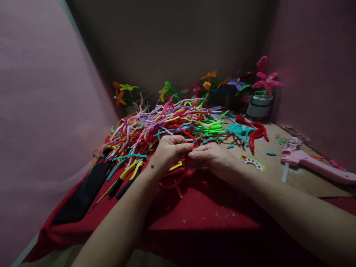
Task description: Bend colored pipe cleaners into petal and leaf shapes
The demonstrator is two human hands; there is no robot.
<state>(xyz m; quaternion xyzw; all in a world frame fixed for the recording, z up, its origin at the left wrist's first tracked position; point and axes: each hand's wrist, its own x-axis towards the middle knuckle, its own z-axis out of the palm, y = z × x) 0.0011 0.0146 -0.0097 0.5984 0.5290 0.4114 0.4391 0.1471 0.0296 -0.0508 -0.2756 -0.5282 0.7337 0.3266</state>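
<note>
My left hand (172, 148) and my right hand (210, 157) meet in front of the heap, thumbs and fingertips pinched close together. Between them they grip a red pipe cleaner (187, 163), part of which hangs below as a curve over the red cloth; its exact shape is hard to make out in the dim light. Just behind lies a large tangled heap of coloured pipe cleaners (164, 118). Left of my left wrist rest yellow-and-black pliers (129, 174). A short orange piece (178, 190) lies below my hands.
The table has a red cloth (205, 211) and a brown board (274, 141). On the right are a pink glue gun (314, 161), a white ring-shaped dial (253, 162), and bent red (257, 131) and teal (240, 130) pieces. A black pouch (86, 193) lies left. Pipe-cleaner flowers (267, 81) stand behind.
</note>
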